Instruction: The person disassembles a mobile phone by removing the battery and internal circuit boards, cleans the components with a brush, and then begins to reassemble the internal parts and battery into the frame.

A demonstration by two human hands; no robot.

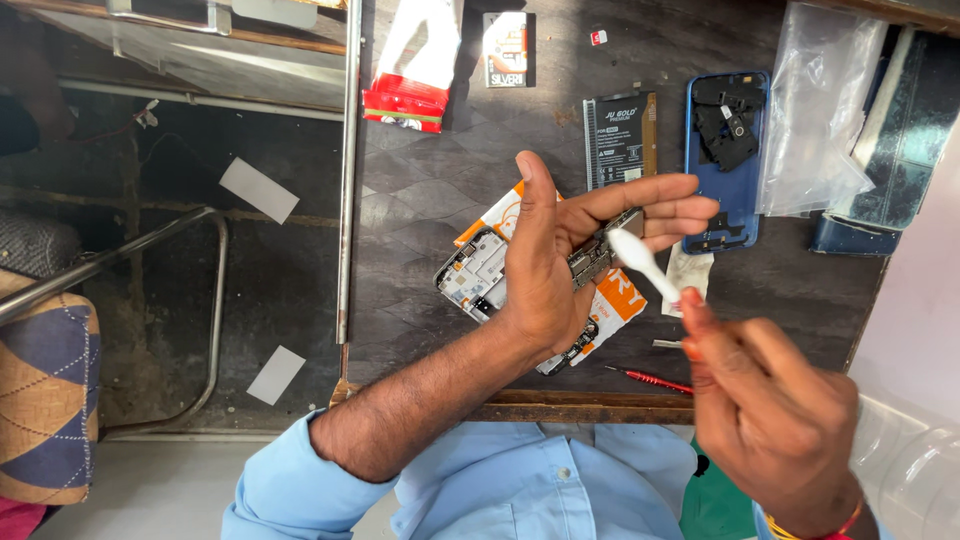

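At frame centre, the opened phone chassis with exposed circuit boards (478, 275) is gripped by the left hand (560, 255) above the dark wooden table (420, 190); a white plastic pry tool (642, 262) is pinched by the right hand (765, 410), lower right; a blue phone back cover (728, 160) lies upper right.

Dark wood-grain surface (420, 190), worn wooden front edge. Left of it, grimy dark floor (270, 290) with two pale paper scraps (258, 190). Bent metal tube frame (215, 300) stands there; patterned cushion (45, 400) at far left. Pale wall (915, 320) right. Even daylight.
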